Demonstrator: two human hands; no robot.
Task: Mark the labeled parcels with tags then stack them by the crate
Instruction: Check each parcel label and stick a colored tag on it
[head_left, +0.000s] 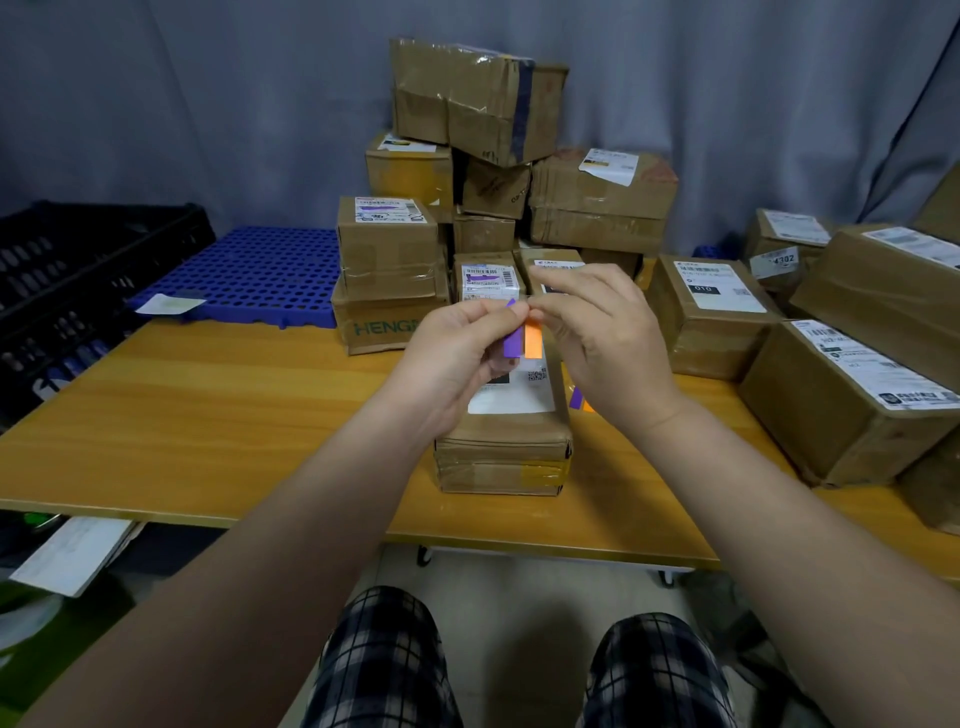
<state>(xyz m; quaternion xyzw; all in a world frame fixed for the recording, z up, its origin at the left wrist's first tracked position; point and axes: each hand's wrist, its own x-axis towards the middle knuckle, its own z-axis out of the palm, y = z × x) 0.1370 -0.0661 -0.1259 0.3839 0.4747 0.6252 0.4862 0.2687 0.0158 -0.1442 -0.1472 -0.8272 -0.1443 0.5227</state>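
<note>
A brown parcel (503, 452) with a white label lies on the wooden table (218, 405) right in front of me. Above it my left hand (457, 353) pinches a strip of sticky tags (523, 338), purple and orange. My right hand (602, 332) pinches the top of the same strip, its fingertips meeting my left thumb there. More purple and orange tags (577, 400) peek out on the table under my right wrist. Behind them stand two small parcels (488, 278) whose labels carry purple marks, the second one (387, 244) on the left stack.
A heap of taped parcels (478, 98) rises at the table's back. More labeled boxes (852, 395) crowd the right side. A blue perforated pallet (260, 270) lies at the back left, and a black crate (72, 280) sits at the far left. My knees are under the table's front edge.
</note>
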